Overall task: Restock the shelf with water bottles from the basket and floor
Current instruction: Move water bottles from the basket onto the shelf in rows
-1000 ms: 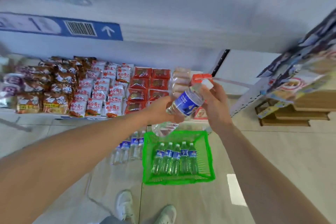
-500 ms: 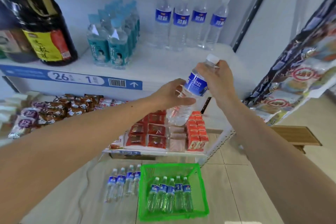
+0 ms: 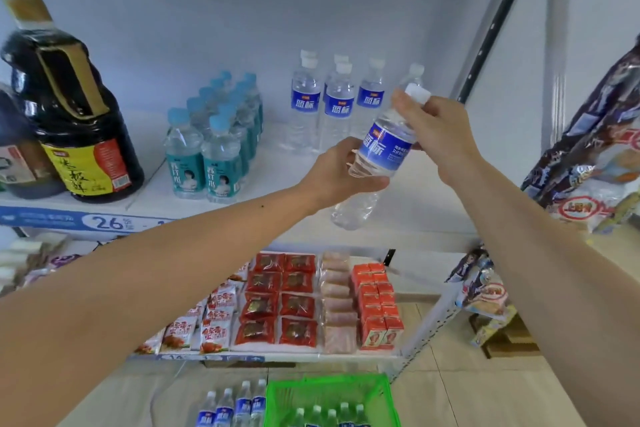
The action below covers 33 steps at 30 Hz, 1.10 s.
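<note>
Where basket (image 3: 388, 392) holds bottles (image 3: 329, 416)

basket (image 3: 332, 392) cut off (bottom edge)

Big dark soy sauce jug with a yellow label (image 3: 74, 121) stands far left, teal-labelled small drink bottles (image 3: 214, 146) beside it; below lie red foil snack packets (image 3: 280, 302) and orange cartons (image 3: 377, 308).

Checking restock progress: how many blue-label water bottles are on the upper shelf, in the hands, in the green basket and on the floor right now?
shelf bottles: 5 that show
held bottle: 1
basket bottles: 5
floor bottles: 4
Total: 15
</note>
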Available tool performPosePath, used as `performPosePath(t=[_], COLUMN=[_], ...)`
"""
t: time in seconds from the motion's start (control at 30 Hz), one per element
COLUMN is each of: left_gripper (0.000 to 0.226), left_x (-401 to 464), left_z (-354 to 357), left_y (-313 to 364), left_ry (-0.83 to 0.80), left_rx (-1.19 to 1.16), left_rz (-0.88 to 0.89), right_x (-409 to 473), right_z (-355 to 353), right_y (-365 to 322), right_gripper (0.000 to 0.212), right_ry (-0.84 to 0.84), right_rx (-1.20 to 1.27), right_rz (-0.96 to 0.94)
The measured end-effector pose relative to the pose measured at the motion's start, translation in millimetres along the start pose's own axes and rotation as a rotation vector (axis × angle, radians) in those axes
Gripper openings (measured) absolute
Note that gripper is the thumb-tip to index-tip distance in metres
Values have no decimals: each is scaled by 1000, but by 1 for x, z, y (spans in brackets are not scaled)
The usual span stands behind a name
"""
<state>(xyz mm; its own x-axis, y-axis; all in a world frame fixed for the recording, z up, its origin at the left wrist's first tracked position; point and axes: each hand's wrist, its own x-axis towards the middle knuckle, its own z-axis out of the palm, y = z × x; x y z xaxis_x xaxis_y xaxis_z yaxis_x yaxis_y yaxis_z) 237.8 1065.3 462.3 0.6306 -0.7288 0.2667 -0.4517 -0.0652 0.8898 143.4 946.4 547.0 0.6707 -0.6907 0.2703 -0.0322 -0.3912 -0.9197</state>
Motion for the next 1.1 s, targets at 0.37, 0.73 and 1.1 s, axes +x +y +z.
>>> performPosePath(t=[0.37,0.73,1.1], left_gripper=[66,70,57], left_x=[88,127,134], left_z=[43,45,19], left_y=[-25,-58,-59], left_ry=[246,84,-3], left_rx=[52,124,143], left_rz=[-99,-199,-122], right_x=[127,180,166], right_z=[13,25,24], right_y=[23,69,84], right_gripper=[15,23,38], right_ry=[-39,-218,-207], right_rx=[-118,-92,18], right_rz=[-184,-207,-110])
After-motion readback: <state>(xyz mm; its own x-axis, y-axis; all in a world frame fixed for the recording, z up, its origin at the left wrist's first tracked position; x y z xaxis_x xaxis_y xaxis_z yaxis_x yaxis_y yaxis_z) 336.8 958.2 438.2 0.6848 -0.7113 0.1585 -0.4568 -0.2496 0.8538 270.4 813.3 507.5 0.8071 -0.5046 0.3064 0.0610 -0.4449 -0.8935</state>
